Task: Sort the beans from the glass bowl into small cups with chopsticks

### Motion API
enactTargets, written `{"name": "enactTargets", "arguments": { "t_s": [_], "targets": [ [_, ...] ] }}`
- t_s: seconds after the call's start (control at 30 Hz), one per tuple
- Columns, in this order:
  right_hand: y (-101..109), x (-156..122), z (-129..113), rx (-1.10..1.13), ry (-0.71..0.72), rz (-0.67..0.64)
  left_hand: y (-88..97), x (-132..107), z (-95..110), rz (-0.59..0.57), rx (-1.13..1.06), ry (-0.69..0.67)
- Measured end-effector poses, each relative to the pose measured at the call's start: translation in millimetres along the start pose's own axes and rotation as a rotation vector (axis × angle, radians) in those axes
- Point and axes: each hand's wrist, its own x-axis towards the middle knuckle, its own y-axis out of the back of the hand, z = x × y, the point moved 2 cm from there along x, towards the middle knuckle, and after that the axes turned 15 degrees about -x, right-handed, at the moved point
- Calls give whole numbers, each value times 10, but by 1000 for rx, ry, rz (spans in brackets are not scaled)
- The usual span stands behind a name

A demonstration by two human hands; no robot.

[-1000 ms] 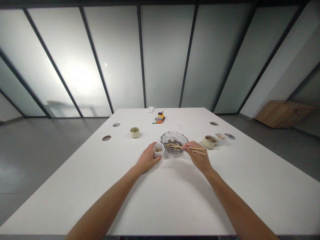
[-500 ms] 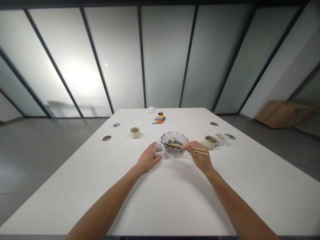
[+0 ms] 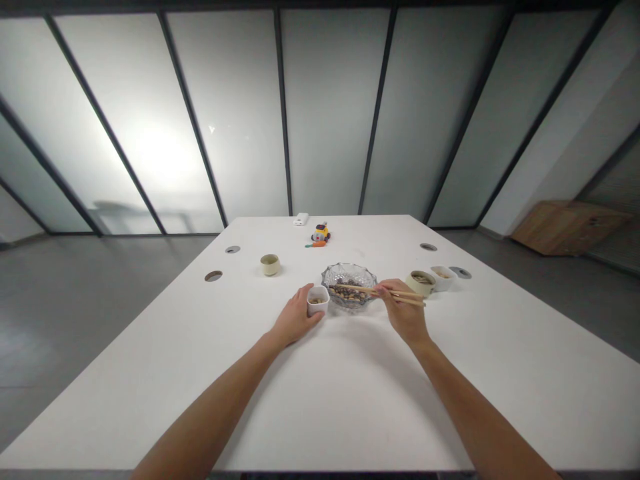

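Note:
My left hand [image 3: 296, 316] is closed around the side of a small white cup [image 3: 319, 309] with a few light brown pieces in it. Right beside that cup stands a clear glass bowl [image 3: 349, 306] with a scalloped rim, holding many dark and tan nut-like or bean-like pieces [image 3: 350, 291] too small to name. My right hand [image 3: 404, 313] grips a pair of wooden chopsticks [image 3: 397, 293] at the bowl's right. Their tips reach over the bowl's left part, close to the white cup. Whether a piece sits between the tips, I cannot tell.
To the right stand a cream round bowl [image 3: 421, 285] and a white bowl [image 3: 443, 280], both with contents. Another cream cup [image 3: 270, 265] is at left. A toy truck [image 3: 321, 233], a toy carrot [image 3: 316, 245] and a white object [image 3: 301, 219] lie farther back. Round holes pierce the white table [image 3: 320, 400].
My right hand and the chopsticks have shifted slightly right, and the tips have moved a little toward the left side of the glass bowl. My left hand stays on the cup.

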Motion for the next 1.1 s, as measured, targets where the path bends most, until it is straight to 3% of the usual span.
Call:
{"name": "enactTargets", "arguments": {
  "t_s": [0.3,0.73,1.1],
  "targets": [
    [-97,-39,17,44,-38,-103,-6,-3,10,-6,4,1],
    [-79,-30,19,-2,-18,-35,-4,5,-1,-6,15,-2],
    [-168,-80,-11,76,42,-108,-13,8,-22,-10,18,0]
  ]
}}
